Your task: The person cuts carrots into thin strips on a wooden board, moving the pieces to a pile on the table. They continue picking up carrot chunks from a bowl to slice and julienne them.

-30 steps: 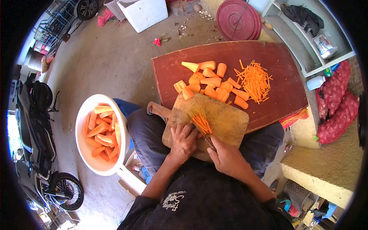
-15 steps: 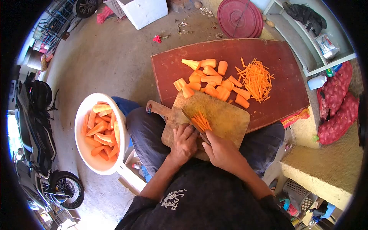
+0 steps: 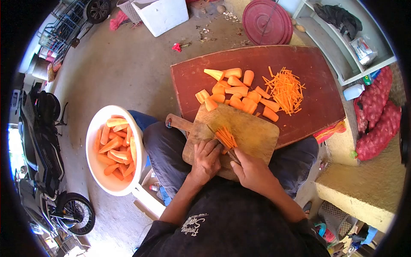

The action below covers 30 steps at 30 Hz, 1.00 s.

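A wooden cutting board (image 3: 252, 128) with a handle lies across my lap, tilted against the red tabletop. My left hand (image 3: 206, 160) presses on it with curled fingers, over a carrot piece that is mostly hidden. In my right hand (image 3: 252, 169) is a knife (image 3: 233, 156), its thin blade lying beside my left fingertips. Cut carrot strips (image 3: 226, 138) rest on the board against the far side of the blade. Just beyond the board sit several peeled carrot chunks (image 3: 235, 91), with a heap of carrot sticks (image 3: 286, 91) to their right.
The red tabletop (image 3: 317, 103) stands in front of me. At my left is a white tub (image 3: 91, 158) of peeled carrots. Red mesh sacks (image 3: 379, 128) lie at right on a yellow ledge (image 3: 359, 184). A motorcycle (image 3: 45, 158) stands far left; a white box (image 3: 160, 17) is behind.
The view has shifted slightly. The knife has moved a little against the carrot strips, and both hands stay in about the same place on the board.
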Each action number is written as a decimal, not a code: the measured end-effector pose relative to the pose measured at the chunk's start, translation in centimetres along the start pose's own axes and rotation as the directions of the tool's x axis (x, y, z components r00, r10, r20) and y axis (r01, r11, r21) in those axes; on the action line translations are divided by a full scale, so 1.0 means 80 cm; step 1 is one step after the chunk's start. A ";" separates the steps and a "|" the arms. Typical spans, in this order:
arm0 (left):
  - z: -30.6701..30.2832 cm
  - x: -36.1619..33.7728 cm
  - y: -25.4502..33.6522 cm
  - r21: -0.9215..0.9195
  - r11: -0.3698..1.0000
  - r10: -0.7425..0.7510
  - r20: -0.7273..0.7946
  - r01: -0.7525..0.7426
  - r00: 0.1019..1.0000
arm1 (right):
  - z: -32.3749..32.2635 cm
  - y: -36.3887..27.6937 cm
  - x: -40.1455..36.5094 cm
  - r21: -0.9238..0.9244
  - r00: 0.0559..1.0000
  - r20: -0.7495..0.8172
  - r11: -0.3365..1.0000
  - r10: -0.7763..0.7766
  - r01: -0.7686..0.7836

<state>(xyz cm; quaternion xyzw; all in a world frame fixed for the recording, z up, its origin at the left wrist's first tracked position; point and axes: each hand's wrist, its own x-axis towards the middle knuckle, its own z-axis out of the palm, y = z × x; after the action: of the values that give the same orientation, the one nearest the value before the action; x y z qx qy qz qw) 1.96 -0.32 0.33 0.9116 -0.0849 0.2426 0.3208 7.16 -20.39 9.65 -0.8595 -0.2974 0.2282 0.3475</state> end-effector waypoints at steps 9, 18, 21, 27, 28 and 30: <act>0.000 -0.002 -0.003 -0.022 1.000 0.001 0.015 0.000 1.000 | -0.003 -0.004 0.002 -0.013 0.994 0.089 0.998 0.070 -0.069; -0.001 -0.005 -0.002 -0.012 1.000 -0.004 0.008 0.004 1.000 | -0.006 -0.003 -0.011 0.011 1.000 0.018 1.000 0.016 -0.016; 0.002 -0.002 0.000 -0.017 1.000 0.002 -0.029 -0.002 1.000 | 0.013 0.005 0.016 -0.029 0.994 0.067 0.996 0.089 -0.087; 0.005 -0.011 -0.007 -0.093 0.995 -0.046 0.000 0.046 0.999 | 0.000 0.006 0.009 0.116 0.997 -0.079 0.993 -0.021 0.030; 0.004 -0.012 -0.005 -0.069 0.996 -0.052 -0.011 0.051 0.999 | -0.007 0.001 0.001 0.104 0.999 -0.042 0.994 0.019 -0.015; 0.001 -0.008 -0.001 -0.021 0.998 -0.053 -0.031 0.052 0.998 | -0.021 -0.012 -0.012 0.075 0.995 0.020 0.992 0.100 -0.101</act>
<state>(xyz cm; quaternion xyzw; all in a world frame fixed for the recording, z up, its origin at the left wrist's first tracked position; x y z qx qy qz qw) 1.46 -0.29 -0.11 0.9062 -0.0581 0.2476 0.3378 7.15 -21.23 11.62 -0.8577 -0.2476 0.2634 0.3655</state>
